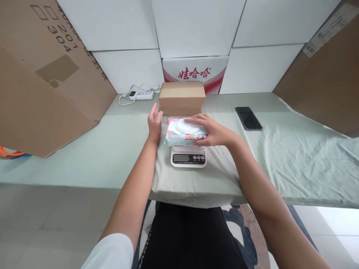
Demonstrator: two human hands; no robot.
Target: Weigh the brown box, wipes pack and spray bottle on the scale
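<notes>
A pack of wet wipes [175, 139] with a white oval lid sits over the plate of a white kitchen scale [188, 163]; whether it rests there fully I cannot tell. My right hand [211, 130] grips the pack's right end, fingers across the top and thumb along the front side. Just left of the pack, my left hand [155, 122] is held upright with its fingers stretched out and nothing in it. Behind the pack stands a closed brown cardboard box [182, 99]. The scale's display looks blank, and its buttons face me.
A black phone [249, 118] lies on the green tablecloth [123, 149] to the right. At the back left is a power strip [142, 95] with a white cable. Large cardboard sheets [64, 104] flank the table, and a white-and-red carton [193, 69] stands against the wall.
</notes>
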